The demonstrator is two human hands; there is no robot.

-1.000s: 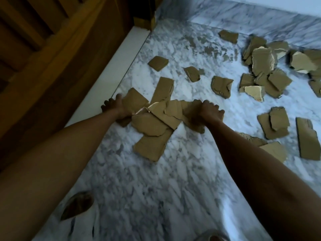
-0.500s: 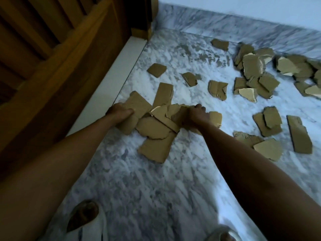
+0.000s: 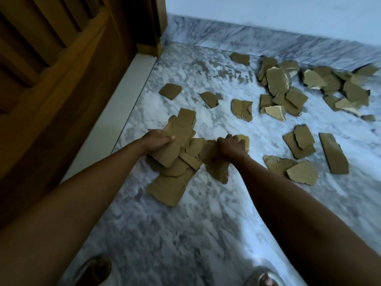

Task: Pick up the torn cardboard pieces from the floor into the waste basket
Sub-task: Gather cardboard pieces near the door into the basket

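Note:
A heap of torn brown cardboard pieces (image 3: pixel 175 162) lies on the marble floor between my hands. My left hand (image 3: pixel 157 141) grips the heap's left side, thumb over a large piece. My right hand (image 3: pixel 231 147) grips the right side with curled fingers around several pieces. One long piece (image 3: pixel 167 187) sticks out toward me under the heap. Several more torn pieces (image 3: pixel 288 96) lie scattered at the far right by the wall, and others (image 3: pixel 301 141) lie to the right of my right hand. No waste basket is in view.
A wooden door (image 3: pixel 51 69) and a white threshold strip (image 3: pixel 115 114) run along the left. A marble skirting and pale wall (image 3: pixel 268 42) close the far side. My two feet in slippers (image 3: pixel 92 271) show at the bottom edge.
My two hands have moved closer together, bunching the spread pieces into a tighter heap. The left-hand pieces now tilt up off the floor.

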